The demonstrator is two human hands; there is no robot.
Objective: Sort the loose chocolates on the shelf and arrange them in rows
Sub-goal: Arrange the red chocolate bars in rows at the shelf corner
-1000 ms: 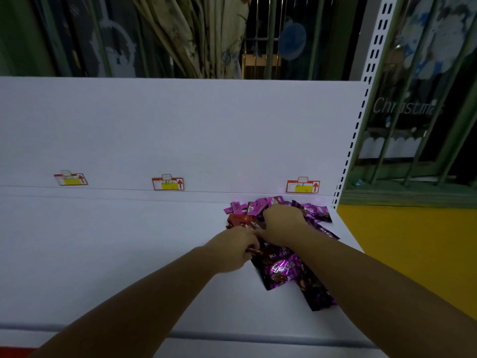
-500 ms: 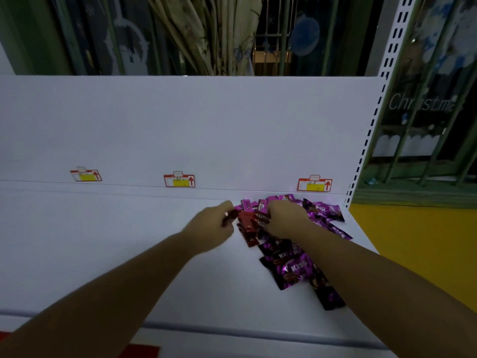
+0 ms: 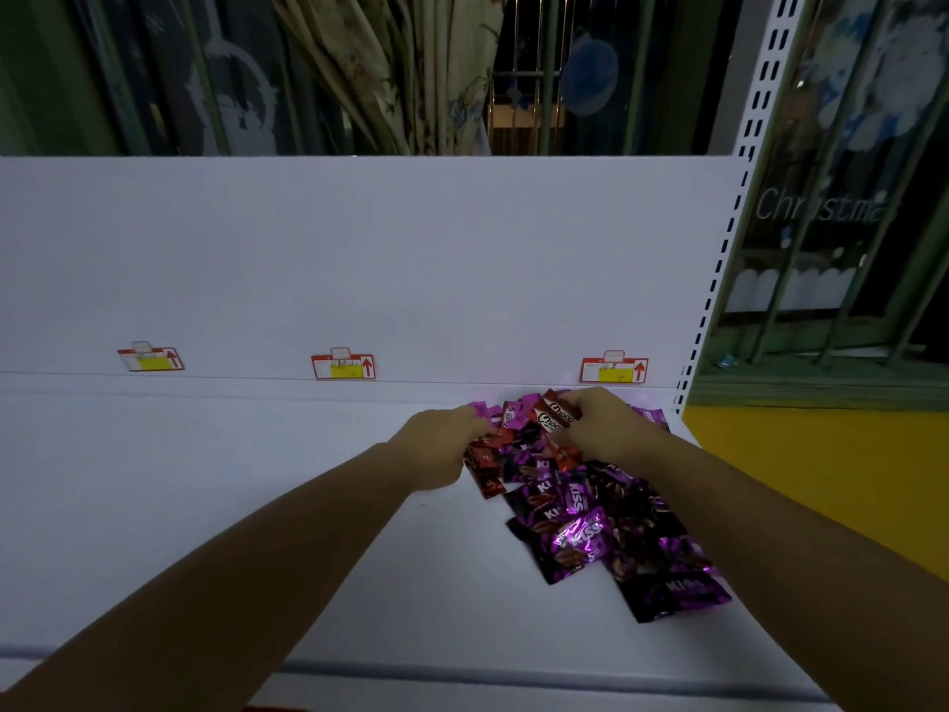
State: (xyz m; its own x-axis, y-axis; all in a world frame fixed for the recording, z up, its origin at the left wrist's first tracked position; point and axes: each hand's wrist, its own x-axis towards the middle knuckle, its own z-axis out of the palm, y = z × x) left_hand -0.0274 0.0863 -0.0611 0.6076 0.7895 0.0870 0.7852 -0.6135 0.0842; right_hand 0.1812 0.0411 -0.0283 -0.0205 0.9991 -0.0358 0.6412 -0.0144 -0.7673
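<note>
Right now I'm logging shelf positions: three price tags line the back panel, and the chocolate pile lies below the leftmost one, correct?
Not quite. The head view shows the chocolate pile lying below the rightmost price tag, not the leftmost. The rest of your statement stands.

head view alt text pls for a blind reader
A person's right hand grips red Choco packets at the back of a loose pile of purple Kiss packets on a white shelf, near its right end. The left hand rests on other red packets at the pile's left edge; its fingers are hidden. Three price tags line the back panel.
</note>
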